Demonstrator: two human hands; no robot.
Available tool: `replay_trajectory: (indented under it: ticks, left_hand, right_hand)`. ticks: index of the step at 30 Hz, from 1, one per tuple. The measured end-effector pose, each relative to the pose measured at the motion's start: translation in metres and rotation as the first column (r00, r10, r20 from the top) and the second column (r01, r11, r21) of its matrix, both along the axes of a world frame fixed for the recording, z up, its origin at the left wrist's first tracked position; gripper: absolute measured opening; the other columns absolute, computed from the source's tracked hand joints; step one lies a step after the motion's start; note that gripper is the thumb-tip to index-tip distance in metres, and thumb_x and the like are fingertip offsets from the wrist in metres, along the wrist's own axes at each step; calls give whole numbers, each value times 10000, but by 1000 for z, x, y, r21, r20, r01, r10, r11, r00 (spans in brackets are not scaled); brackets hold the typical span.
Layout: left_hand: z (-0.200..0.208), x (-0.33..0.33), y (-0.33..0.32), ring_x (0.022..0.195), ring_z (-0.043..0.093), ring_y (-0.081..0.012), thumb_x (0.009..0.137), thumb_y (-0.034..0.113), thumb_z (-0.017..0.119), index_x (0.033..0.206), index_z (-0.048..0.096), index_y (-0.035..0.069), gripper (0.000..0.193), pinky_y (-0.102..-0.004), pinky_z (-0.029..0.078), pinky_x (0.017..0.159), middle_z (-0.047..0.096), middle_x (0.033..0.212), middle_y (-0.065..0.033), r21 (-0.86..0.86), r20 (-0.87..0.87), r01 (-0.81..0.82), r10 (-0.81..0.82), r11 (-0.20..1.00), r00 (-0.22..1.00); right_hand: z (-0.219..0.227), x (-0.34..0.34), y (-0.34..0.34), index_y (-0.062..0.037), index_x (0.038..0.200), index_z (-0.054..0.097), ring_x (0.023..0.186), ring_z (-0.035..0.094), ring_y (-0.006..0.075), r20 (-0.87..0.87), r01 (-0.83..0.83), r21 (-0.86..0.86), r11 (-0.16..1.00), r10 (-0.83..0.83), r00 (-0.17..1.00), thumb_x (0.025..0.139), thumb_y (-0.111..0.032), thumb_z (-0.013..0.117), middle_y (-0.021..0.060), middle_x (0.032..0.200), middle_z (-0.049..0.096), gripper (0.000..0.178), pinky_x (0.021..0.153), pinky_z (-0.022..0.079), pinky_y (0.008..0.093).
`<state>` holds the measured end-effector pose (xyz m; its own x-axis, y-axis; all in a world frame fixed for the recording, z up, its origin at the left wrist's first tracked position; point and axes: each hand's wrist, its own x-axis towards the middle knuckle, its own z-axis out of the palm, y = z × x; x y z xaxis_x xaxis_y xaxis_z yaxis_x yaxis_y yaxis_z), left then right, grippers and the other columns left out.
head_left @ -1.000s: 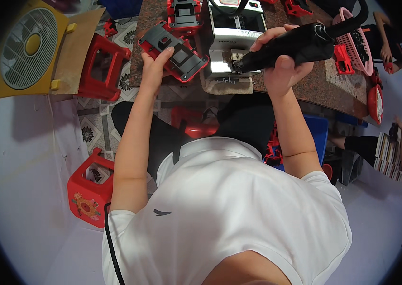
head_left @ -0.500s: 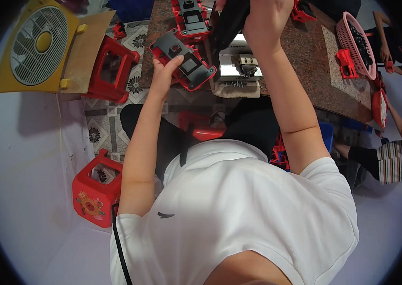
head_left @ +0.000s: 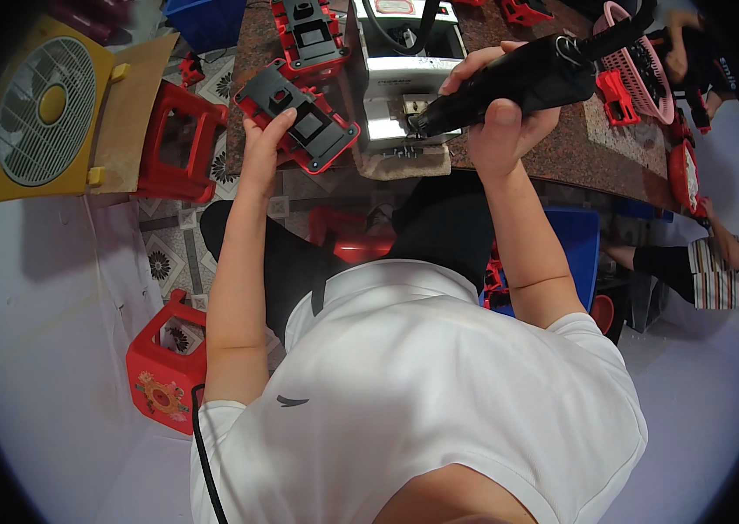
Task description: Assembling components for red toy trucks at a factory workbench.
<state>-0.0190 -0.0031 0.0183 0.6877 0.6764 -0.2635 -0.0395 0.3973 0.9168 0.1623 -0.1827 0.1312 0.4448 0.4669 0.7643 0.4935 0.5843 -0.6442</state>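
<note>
Right hand grasps the black power screwdriver, its tip now back down at the grey metal fixture on the table; half a second ago it was raised. Left hand grips the red-and-black housing, just left of the fixture, unmoved. Judgement: driving resumes.

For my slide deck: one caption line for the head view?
Left hand holds a red-and-black housing while right hand aims a black power screwdriver at a metal fixture.
</note>
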Motion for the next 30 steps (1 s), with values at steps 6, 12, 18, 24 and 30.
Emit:
replay_trajectory:
  ticks: [6,12,18,24,30]
  left_hand:
    - [-12,2,4,1023,607,-220,816,278,684,1267,324,87,608,-391,552,810,536,1171,-124,29,9,-3,2,1000,1000]
    - [-10,-1,9,1038,602,-241,793,300,703,1277,316,98,652,-411,545,821,545,1184,-129,-5,-31,10,-10,1000,999]
    - [-1,1,2,1084,580,-231,804,230,700,1298,304,110,644,-410,526,861,536,1202,-116,-43,60,-13,16,999,998]
    - [-6,2,1,1070,584,-211,834,235,661,1312,345,150,579,-404,541,840,526,1207,-57,-11,48,-49,49,999,998]
    - [2,1,3,1033,578,-201,781,141,719,1305,311,80,666,-347,507,855,533,1170,-93,-80,95,-71,78,994,992]
  right_hand:
    - [-5,-1,-1,28,1188,384,686,615,212,20,-15,17,1000,15,1000,867,-434,644,169,850,594,620,602,533,314]
    - [36,8,44,-39,1064,488,568,555,103,-283,-124,-251,960,50,958,891,-382,645,41,706,566,415,500,459,248]
    - [75,-7,83,-71,931,494,527,553,108,-387,-179,-54,982,145,911,924,-419,583,39,685,563,360,474,462,247]
    - [52,-31,158,-65,977,447,564,500,76,-88,-67,258,964,92,992,923,-302,619,4,705,528,298,509,421,217]
    - [39,-33,182,-59,963,447,582,475,67,18,4,215,977,-9,1000,919,-279,628,-8,697,497,288,515,385,208]
